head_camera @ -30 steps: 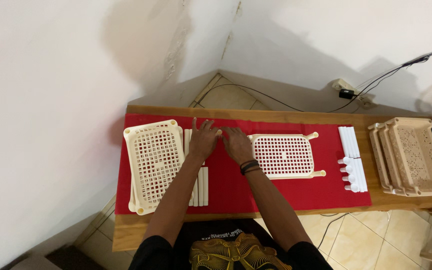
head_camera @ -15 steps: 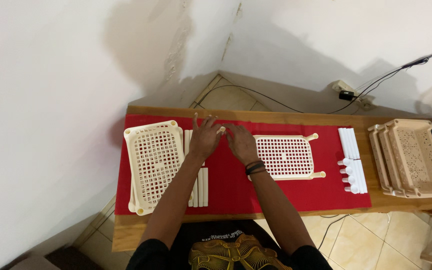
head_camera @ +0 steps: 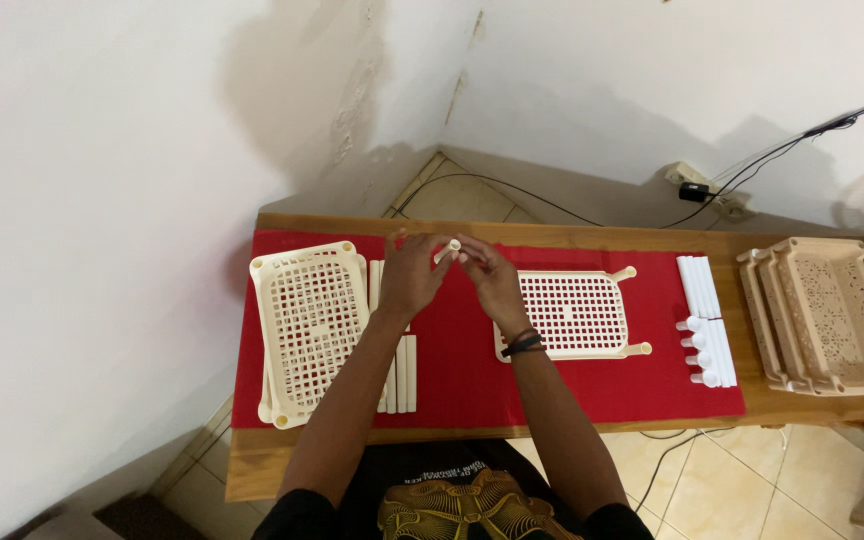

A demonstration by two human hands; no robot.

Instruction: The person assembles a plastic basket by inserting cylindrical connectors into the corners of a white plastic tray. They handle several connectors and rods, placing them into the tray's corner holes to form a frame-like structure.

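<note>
both hands (head_camera: 452, 275) pinching cream tube (head_camera: 447, 250), above red mat (head_camera: 462, 360)

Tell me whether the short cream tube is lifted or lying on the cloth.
Lifted: both hands pinch the tube at fingertip height above the red cloth.

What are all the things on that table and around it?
cloth: one, red, spread over the table
table: one, brown wood, against the wall
lattice trays: a cream stack, left end of cloth
single tray: one, cream, two pegs fitted, middle of cloth
loose tubes: several, white, beside left stack
more tubes: several, white, right edge of cloth
tan baskets: nested stack, right end of table
short tube: one, cream, held by both hands
left hand; right hand: over the cloth
</note>
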